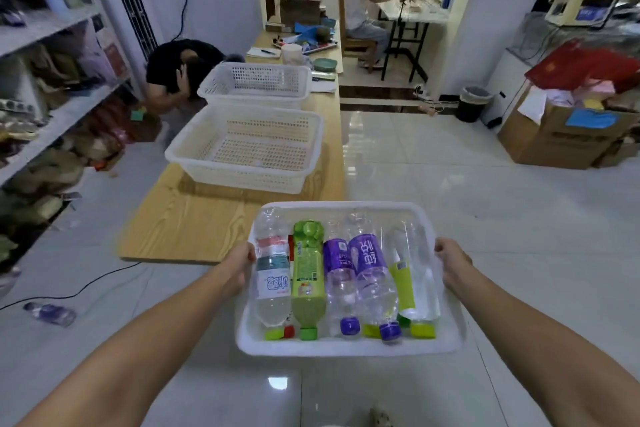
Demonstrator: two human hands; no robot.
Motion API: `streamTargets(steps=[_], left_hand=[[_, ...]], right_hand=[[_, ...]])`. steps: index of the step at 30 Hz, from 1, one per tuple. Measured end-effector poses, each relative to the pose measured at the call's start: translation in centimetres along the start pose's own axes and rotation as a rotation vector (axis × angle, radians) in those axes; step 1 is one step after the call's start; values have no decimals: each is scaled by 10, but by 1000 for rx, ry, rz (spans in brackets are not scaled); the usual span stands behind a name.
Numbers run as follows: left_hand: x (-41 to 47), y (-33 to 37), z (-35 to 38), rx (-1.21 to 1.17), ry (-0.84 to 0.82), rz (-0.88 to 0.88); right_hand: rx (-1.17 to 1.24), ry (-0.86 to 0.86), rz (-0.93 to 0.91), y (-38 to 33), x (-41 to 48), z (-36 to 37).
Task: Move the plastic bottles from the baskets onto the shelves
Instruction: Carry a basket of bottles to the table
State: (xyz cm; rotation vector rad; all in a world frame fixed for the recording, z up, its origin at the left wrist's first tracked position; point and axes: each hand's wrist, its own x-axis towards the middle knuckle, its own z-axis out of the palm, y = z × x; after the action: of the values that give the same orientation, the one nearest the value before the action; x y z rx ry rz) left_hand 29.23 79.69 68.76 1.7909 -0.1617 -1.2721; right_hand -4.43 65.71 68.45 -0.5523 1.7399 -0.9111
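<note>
Holding item: white basket point(346, 348) of plastic bottles point(308, 281), laid flat, at 6 o'clock. Left hand point(242, 262) and right hand point(450, 260) grip opposite rims, fingers curled over. Bottles likely light, smooth, apt to roll; grasp mid-body. Shelves point(62, 114) at 9 o'clock; counter point(194, 218) edge at 11; open floor point(485, 184) at 2.

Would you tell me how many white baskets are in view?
3. The held basket is gripped by the left hand and right hand; the near basket and far basket sit on the wooden table. None looks hidden.
</note>
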Motion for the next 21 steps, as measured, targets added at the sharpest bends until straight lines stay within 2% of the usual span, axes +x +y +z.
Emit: streamTargets(steps=[5, 9, 13, 17, 21], left_hand=[[39, 4, -96, -53, 52, -31], [48, 8, -140, -57, 147, -84], [73, 16, -160, -124, 235, -100], [102, 42, -161, -140, 236, -76], [151, 69, -160, -126, 251, -52]], right_hand=[[-20, -133, 33, 24, -40, 80], [-3, -237, 66, 40, -43, 137], [-36, -300, 62, 48, 8, 188], [-52, -257, 58, 12, -18, 220], [-34, -230, 91, -7, 11, 251]])
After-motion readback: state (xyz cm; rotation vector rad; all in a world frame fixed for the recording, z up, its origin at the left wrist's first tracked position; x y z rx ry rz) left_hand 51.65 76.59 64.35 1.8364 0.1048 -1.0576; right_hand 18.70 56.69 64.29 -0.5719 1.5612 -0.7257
